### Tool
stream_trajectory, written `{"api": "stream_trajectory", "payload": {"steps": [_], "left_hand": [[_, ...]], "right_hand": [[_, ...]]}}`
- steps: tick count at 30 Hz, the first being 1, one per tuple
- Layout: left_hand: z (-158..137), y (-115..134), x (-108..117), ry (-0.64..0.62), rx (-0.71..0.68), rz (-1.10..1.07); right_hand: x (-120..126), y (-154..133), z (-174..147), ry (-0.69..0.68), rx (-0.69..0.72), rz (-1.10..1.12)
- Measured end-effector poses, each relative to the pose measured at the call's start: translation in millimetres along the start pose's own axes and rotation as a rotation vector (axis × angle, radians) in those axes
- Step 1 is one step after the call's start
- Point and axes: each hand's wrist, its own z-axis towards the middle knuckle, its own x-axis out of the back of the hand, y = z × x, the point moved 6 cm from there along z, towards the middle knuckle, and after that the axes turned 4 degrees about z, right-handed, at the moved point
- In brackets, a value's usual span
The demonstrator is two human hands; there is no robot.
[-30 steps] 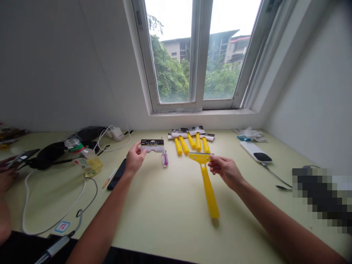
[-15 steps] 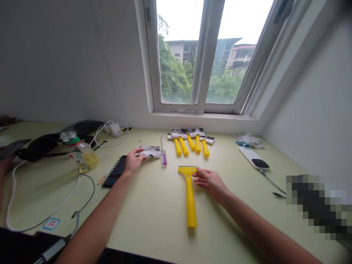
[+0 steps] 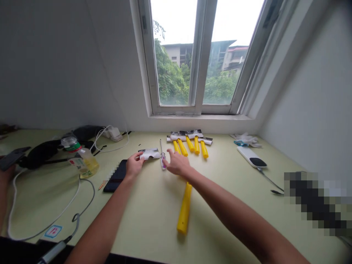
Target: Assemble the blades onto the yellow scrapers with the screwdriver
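Between the thumb and fingers of my left hand (image 3: 133, 165) is the near end of a printed cardboard sleeve (image 3: 150, 154), lying low over the table. Right beside it a screwdriver (image 3: 163, 161) with a clear and purple handle points at the window. My right hand (image 3: 177, 162) is open, thumb and fingers apart, its fingertips at the screwdriver's handle; I cannot tell whether they touch. Below that hand lies a yellow scraper (image 3: 184, 209), its handle showing and its head hidden by my hand and wrist.
Several yellow scrapers (image 3: 189, 144) with sleeved heads lie near the window. At left are a dark phone (image 3: 117, 176), a drink bottle (image 3: 82, 157), cables and another person's hand (image 3: 7, 174) with a phone. A white device (image 3: 251, 157) and gloves (image 3: 247, 140) sit at right.
My right hand has left the scraper's head and moved left and forward to the screwdriver. The scraper's handle end has swung left. My left hand keeps hold of the sleeve, which has tilted slightly.
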Motion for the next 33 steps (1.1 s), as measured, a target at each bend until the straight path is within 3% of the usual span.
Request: {"api": "stream_trajectory", "payload": {"steps": [4, 7, 10, 14, 16, 18, 21, 23, 25, 27, 30, 33], "left_hand": [[-1, 2, 2, -0.044, -0.018, 0.082], [-1, 3, -7, -0.110, -0.019, 0.140], [0, 5, -20, -0.177, -0.011, 0.213], [2, 15, -32, -0.226, -0.052, 0.346], [2, 20, -34, -0.253, -0.086, 0.405], [2, 25, -35, -0.283, -0.126, 0.454], [-5, 40, -34, -0.292, -0.216, 0.514], [-22, 56, -34, -0.273, -0.296, 0.547], [-54, 74, -39, -0.276, -0.391, 0.571], [-101, 89, -56, -0.421, -0.529, 0.574], [-165, 96, -85, -0.679, -0.585, 0.498], [-181, 94, -105, -0.846, -0.502, 0.439]], "right_hand": [[-29, -30, 23, -0.078, 0.044, -0.049], [-16, -28, 22, -0.041, 0.084, -0.030], [26, -18, 9, 0.074, 0.128, 0.026], [109, 5, -20, 0.306, 0.153, 0.143], [158, 18, -40, 0.553, 0.242, 0.420], [192, 34, -57, 0.703, 0.282, 0.665], [222, 56, -76, 0.911, 0.290, 0.906], [231, 66, -84, 1.044, 0.295, 0.977], [233, 70, -86, 1.092, 0.302, 0.985], [232, 68, -86, 1.057, 0.320, 0.934], [228, 54, -89, 0.961, 0.393, 0.810], [224, 39, -95, 0.857, 0.442, 0.760]]}}
